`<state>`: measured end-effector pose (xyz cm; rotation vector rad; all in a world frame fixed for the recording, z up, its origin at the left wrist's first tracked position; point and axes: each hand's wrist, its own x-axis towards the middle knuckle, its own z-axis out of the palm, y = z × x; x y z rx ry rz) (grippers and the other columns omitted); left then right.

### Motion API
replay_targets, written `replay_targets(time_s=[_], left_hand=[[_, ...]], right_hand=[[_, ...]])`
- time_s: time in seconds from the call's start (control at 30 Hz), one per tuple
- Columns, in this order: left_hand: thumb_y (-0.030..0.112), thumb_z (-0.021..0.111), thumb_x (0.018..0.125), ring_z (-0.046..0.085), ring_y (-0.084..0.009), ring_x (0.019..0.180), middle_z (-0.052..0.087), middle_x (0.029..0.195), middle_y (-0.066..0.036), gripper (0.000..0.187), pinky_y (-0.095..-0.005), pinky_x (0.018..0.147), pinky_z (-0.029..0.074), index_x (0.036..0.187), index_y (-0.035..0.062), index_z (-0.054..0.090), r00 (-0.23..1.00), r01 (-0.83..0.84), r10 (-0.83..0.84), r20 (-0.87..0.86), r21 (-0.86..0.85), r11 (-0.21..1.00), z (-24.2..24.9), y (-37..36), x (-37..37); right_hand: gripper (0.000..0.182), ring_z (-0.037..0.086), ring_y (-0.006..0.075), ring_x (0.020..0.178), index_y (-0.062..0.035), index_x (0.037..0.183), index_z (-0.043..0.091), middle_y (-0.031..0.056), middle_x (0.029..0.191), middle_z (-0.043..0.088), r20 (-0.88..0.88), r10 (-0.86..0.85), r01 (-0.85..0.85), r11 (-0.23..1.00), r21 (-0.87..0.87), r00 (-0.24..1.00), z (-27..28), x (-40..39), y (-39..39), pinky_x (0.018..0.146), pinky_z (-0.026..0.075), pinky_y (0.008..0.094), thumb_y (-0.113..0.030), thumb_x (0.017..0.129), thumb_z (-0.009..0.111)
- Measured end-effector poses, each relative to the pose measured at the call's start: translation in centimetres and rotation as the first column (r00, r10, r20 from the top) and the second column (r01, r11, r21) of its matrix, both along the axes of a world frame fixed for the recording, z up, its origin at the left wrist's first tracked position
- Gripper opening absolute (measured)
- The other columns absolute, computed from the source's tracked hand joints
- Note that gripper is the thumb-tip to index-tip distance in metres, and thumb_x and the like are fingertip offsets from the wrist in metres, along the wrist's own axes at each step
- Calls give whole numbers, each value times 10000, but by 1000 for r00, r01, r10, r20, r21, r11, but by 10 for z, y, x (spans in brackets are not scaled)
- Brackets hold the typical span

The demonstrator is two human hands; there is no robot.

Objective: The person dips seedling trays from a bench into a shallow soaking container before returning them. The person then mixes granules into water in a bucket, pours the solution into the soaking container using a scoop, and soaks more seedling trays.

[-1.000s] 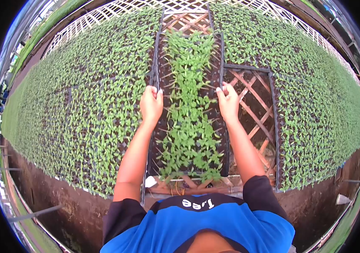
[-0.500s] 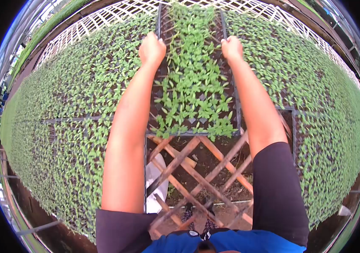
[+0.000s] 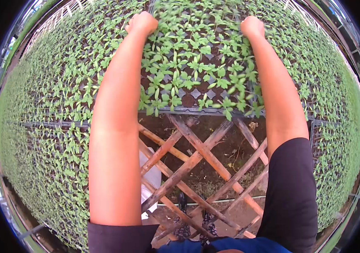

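A black seedling tray (image 3: 201, 110) full of small green plants lies ahead of me on a wooden lattice bench (image 3: 188, 162). My left hand (image 3: 142, 22) is closed on the tray's left edge, far out at arm's length. My right hand (image 3: 251, 25) is closed on its right edge at the same distance. Both arms are stretched straight over the bench. The tray's near edge sits just past the bare lattice.
Seedling trays (image 3: 57, 105) cover the bench to the left, and more seedling trays (image 3: 327, 97) to the right. Bare wooden lattice with soil below lies between me and the held tray. A white object (image 3: 150, 173) shows under the lattice by my left arm.
The tray has slid away from me across the lattice, with both hands holding its sides. More bare lattice now shows near my body, and I lean further over the bench.
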<state>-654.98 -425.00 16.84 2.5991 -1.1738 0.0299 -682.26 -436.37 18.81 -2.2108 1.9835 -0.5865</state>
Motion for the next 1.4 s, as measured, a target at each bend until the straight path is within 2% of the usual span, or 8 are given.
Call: replay_targets(time_s=[0.23, 0.4, 0.53, 0.6, 0.67, 0.73, 0.8, 1.4], left_hand=[[163, 521, 746, 488, -259, 932, 501, 966, -90, 196, -426, 791, 361, 934, 122, 560, 907, 336, -182, 380, -390, 857, 45, 77, -82], [87, 525, 705, 499, -269, 682, 476, 696, -107, 43, -386, 617, 385, 731, 59, 505, 564, 818, -702, 435, -175, 548, 58, 186, -181], [123, 536, 724, 531, -256, 698, 536, 746, -84, 97, -358, 601, 408, 799, 63, 551, 460, 881, -873, 160, -203, 427, 7, 252, -213], [150, 551, 736, 557, -220, 683, 580, 798, -82, 150, -329, 628, 426, 852, 57, 569, 634, 673, -720, -284, -257, 694, -19, 251, -216], [282, 551, 789, 585, -185, 697, 610, 831, -91, 283, -298, 596, 444, 878, 14, 540, 377, 297, -421, -825, -323, 899, -57, 230, -212], [303, 509, 831, 571, -144, 743, 605, 879, -76, 298, -247, 624, 411, 973, 41, 491, -31, -71, -167, -986, -164, 984, -31, 226, -224], [330, 460, 860, 568, -141, 746, 604, 885, -78, 295, -238, 617, 398, 990, 65, 455, -218, -306, -330, -919, -257, 917, -40, 219, -232], [258, 473, 830, 490, -147, 941, 530, 1101, -19, 343, -263, 735, 373, 1145, 121, 481, -339, -123, -156, -928, -121, 985, -33, 378, -346]], right_hand=[[188, 567, 299, 827, -55, 881, 612, 160, 848, 597, 94, 412, -324, 821, -471, 906, 35, -31, 79, 764, 445, 390, -136, 754, 500], [212, 546, 258, 587, -8, 729, 547, 141, 668, 540, 513, 500, -443, 864, -239, 697, 33, -84, 249, 555, 424, 341, -180, 818, 462], [174, 574, 137, 664, -35, 957, 516, 67, 833, 597, 826, -474, -495, 662, 563, 306, -45, -112, 311, 555, 470, 249, -134, 814, 502], [255, 589, 175, 734, -29, 1020, 479, 92, 911, 590, 802, -597, -512, 688, 514, 2, -66, -101, 298, 616, 483, 277, -169, 813, 529], [224, 594, 188, 739, -51, 939, 474, 78, 831, 582, 743, -641, -499, 716, 488, -192, -53, -83, 284, 612, 493, 296, -226, 818, 543], [189, 597, 177, 681, -60, 875, 467, 69, 760, 577, 803, -584, -349, 782, 517, -119, -59, -72, 273, 557, 492, 281, -228, 823, 537], [178, 598, 171, 659, -64, 855, 467, 67, 741, 578, 814, -567, -275, 808, 520, -125, -61, -68, 270, 532, 488, 271, -230, 829, 529], [208, 589, 150, 688, -77, 967, 521, 61, 832, 603, 751, -661, -503, 644, 576, 14, -64, -234, 480, 578, 478, 266, -160, 777, 545]])
